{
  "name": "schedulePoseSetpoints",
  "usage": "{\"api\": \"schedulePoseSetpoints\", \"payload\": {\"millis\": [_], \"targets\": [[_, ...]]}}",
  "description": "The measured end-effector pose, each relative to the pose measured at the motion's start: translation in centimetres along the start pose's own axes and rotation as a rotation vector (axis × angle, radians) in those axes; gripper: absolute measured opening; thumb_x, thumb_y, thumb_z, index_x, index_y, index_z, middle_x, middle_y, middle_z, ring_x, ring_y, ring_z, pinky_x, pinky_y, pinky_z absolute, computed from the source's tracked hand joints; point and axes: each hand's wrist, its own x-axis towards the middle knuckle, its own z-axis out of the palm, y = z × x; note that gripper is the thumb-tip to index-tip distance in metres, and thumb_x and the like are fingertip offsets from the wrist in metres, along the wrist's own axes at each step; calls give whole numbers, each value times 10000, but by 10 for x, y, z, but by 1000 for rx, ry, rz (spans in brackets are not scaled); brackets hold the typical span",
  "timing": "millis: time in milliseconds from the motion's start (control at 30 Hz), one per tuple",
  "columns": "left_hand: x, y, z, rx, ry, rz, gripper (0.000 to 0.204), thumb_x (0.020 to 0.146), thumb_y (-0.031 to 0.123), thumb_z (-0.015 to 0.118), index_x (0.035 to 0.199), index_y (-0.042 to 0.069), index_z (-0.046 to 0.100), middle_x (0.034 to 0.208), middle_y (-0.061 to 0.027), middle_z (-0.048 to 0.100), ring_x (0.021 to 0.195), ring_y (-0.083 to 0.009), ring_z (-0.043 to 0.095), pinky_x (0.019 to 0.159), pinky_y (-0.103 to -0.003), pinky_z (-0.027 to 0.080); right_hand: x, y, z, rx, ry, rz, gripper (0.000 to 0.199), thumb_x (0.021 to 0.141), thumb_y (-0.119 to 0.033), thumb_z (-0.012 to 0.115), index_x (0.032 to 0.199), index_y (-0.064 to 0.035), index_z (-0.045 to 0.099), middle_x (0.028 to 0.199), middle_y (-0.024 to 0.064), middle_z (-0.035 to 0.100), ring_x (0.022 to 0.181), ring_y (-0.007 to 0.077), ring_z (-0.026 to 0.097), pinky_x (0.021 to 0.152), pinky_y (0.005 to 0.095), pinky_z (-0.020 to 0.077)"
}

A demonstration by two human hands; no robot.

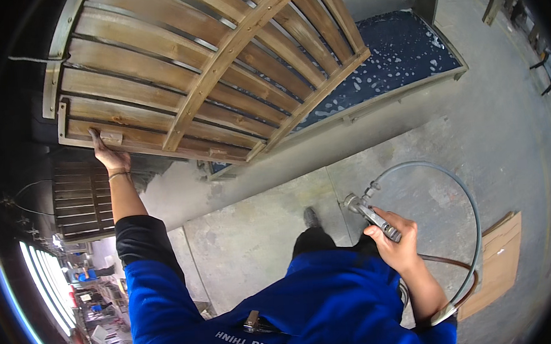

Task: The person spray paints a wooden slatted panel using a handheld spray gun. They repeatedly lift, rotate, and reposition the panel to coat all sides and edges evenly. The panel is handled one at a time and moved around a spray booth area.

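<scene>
A large brown slatted wooden panel (215,68) hangs tilted in front of me, with a curved brace across its slats. My left hand (112,155) is closed on the bottom rail near the panel's left corner, its fingers partly hidden behind the wood. Lower on the right, my right hand (396,240) is wrapped round the handle of a metal spray gun (357,203), apart from the panel. A grey hose (475,210) loops from the gun down past my right forearm.
Behind the panel lies a basin (403,92) holding dark blue liquid with pale foam spots. Flat cardboard (499,262) rests on the concrete floor at right. Another slatted panel (79,206) hangs at left. Farther off, a person in blue (87,274) stands in the workshop.
</scene>
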Motion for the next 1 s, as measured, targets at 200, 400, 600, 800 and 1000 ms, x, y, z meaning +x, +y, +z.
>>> {"api": "schedulePoseSetpoints", "payload": {"millis": [200, 400, 600, 800, 1000], "targets": [[25, -9, -11, -79, -28, -9, 613, 1063, 474, 418, 1513, 57, 410, 1506, -91, 470, 1358, -268, 473, 1116, -426, 394, -24, 28, 54, 22, 20, 11, 471, 807, -296, 863, 1072, 70, 730, 787, 182, 724, 671, 224, 707, 650, 304, 542], [47, -19, -20, -117, -92, 54, 620, 1064, 414, 461, 1518, -2, 386, 1524, -99, 459, 1399, -255, 439, 1147, -386, 374, -29, 54, 79, -33, 262, 170, 499, 870, -363, 812, 1071, 85, 724, 644, 73, 641, 620, 103, 606, 582, 280, 494], [52, -23, -22, -87, -109, 127, 581, 1087, 343, 392, 1558, 11, 317, 1609, -91, 346, 1454, -247, 373, 1201, -381, 318, -39, 60, 67, -69, 526, 169, 417, 963, -339, 706, 803, 44, 674, 637, 22, 624, 603, 88, 576, 576, 264, 462], [78, -40, -38, -34, -215, 166, 564, 1057, 264, 339, 1576, 49, 296, 1666, -88, 222, 1539, -237, 194, 1250, -376, 179, -51, 48, 46, -227, 643, 159, 429, 961, -352, 701, 788, 38, 670, 632, 24, 633, 595, 100, 585, 574, 274, 463], [98, -58, -57, -34, -340, 131, 629, 1046, 366, 360, 1591, 68, 265, 1677, -97, 188, 1551, -238, 151, 1253, -378, 104, -58, -14, -1, -234, 699, -136, 588, 991, -529, 595, 997, 46, 718, 649, -35, 570, 581, 50, 485, 533, 234, 372]]}}
